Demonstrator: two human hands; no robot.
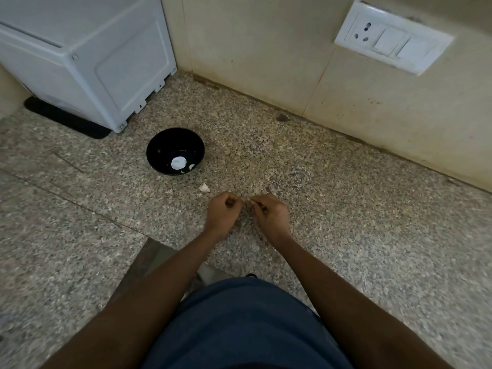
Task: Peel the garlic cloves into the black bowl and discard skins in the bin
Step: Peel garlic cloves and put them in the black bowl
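Garlic is the matter of this task, and the head view shows it in three places: some white pieces lie at the bottom of the black bowl (175, 151), one small white piece (204, 187) lies on the bench (346, 222) just beside the bowl, and something very small is between the two hands. The left hand (222, 213) and the right hand (270, 215) are close together over the bench, nearly touching at the tips. On both hands the fingers (231, 203) are curled inward and seem to pinch a tiny thing, probably a clove or its skin, but it is too small to say which. I judge that the peeling step is in hand, with the skin being pulled away from a clove. The next move would ask to free the clove fully, then carry it to the bowl, which stands up and to the left of the hands. No bin is in view, so the skins must go somewhere outside this picture.
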